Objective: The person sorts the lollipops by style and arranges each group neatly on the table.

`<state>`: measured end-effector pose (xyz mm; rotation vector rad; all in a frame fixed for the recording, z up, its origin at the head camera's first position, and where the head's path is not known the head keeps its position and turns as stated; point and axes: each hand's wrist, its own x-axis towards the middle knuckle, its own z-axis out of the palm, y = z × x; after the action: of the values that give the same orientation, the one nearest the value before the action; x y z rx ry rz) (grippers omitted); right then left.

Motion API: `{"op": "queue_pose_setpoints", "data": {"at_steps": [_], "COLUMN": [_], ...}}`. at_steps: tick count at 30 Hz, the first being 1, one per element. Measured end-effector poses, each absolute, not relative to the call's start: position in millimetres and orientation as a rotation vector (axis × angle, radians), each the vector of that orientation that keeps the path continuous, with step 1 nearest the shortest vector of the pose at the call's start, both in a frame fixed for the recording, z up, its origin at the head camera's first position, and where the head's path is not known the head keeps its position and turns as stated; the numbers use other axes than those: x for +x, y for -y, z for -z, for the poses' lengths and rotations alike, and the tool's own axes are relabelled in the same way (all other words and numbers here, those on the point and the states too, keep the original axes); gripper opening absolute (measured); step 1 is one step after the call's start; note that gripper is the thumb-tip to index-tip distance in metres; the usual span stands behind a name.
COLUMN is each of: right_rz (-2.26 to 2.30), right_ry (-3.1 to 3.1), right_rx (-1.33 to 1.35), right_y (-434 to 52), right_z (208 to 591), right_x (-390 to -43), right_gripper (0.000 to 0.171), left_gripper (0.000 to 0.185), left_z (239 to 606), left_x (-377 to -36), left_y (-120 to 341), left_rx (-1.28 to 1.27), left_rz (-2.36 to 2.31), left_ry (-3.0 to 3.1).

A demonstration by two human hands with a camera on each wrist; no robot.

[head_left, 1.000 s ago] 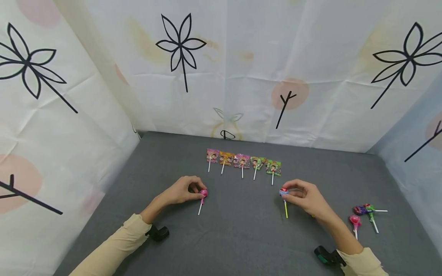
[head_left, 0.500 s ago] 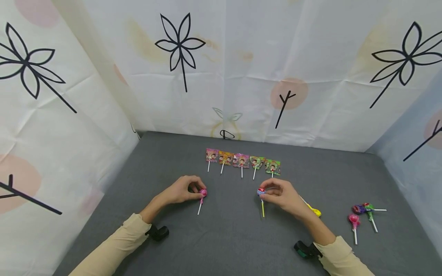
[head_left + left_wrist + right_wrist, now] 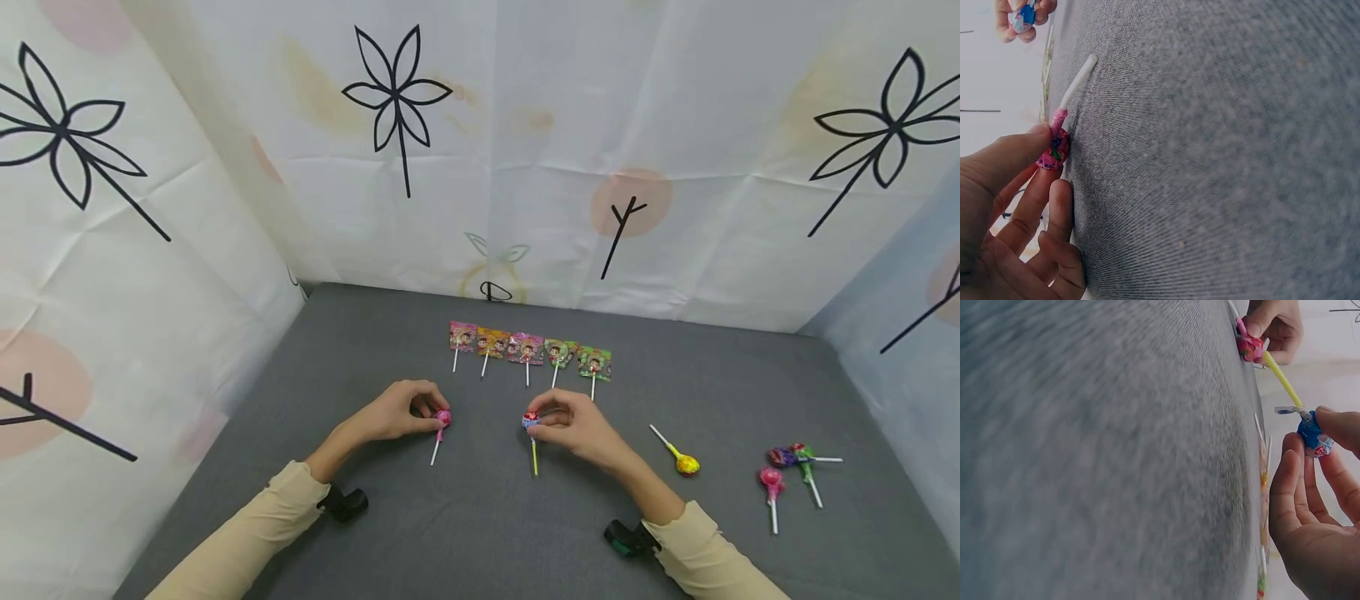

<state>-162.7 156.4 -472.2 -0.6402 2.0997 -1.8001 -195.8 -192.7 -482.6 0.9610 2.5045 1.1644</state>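
Now left hand (image 3: 395, 414) pinching pink lollipop (image 3: 442, 419)

A grey desk (image 3: 465, 533) carried a row of five flat wrapped lollipops (image 3: 528, 349) near the back wall, their white sticks pointing toward the person. To the right lay a yellow lollipop (image 3: 684, 462) alone. Further right, well apart from it, a pink lollipop (image 3: 769, 480), a purple one (image 3: 782, 457) and a green one (image 3: 804, 457) lay close together. White sheets printed with black flowers (image 3: 395, 90) stood around the desk.
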Motion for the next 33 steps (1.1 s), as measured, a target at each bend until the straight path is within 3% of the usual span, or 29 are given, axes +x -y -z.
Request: {"op": "queue_pose_setpoints", "data": {"at_steps": [33], "right_rz": [1.781], "right_ry": [-2.106], "right_rx": [-0.677], "right_y": [-89], "right_z": [477], "right_x": [-170], "right_gripper": [0.023], "left_gripper": [0.014], "left_z": [483], "left_x": [-199], "left_y": [194], "left_rx": [0.958], "left_rz": [-1.173], "left_ry": [-2.496]}}
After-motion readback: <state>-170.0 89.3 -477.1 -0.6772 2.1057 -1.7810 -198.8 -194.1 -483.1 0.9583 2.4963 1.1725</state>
